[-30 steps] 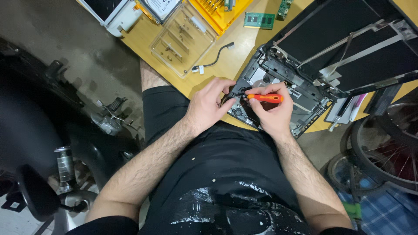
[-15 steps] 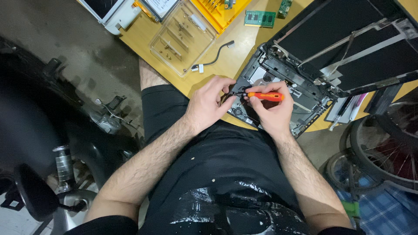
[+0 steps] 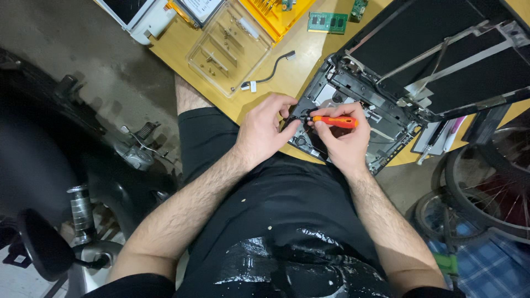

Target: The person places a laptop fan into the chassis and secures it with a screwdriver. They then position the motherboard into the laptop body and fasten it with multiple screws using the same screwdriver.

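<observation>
An opened laptop [image 3: 381, 118] lies on the wooden table [image 3: 287, 77], its base stripped and its dark lid folded back to the right. My right hand [image 3: 342, 140] grips an orange-handled screwdriver [image 3: 334, 120] that lies nearly level, with its tip pointing left. My left hand [image 3: 265, 129] pinches the black front end of the screwdriver at the near left corner of the laptop base. What sits under the tip is hidden by my fingers.
A clear plastic tray [image 3: 229, 47] with small screws, a yellow parts tray [image 3: 276, 14], a green memory module [image 3: 327, 22] and a short black cable [image 3: 270, 74] lie on the table. A bicycle wheel [image 3: 491, 182] stands at right, chair parts [image 3: 83, 215] at left.
Both hands stay at the same corner of the laptop; the screwdriver has shifted only slightly between my fingers.
</observation>
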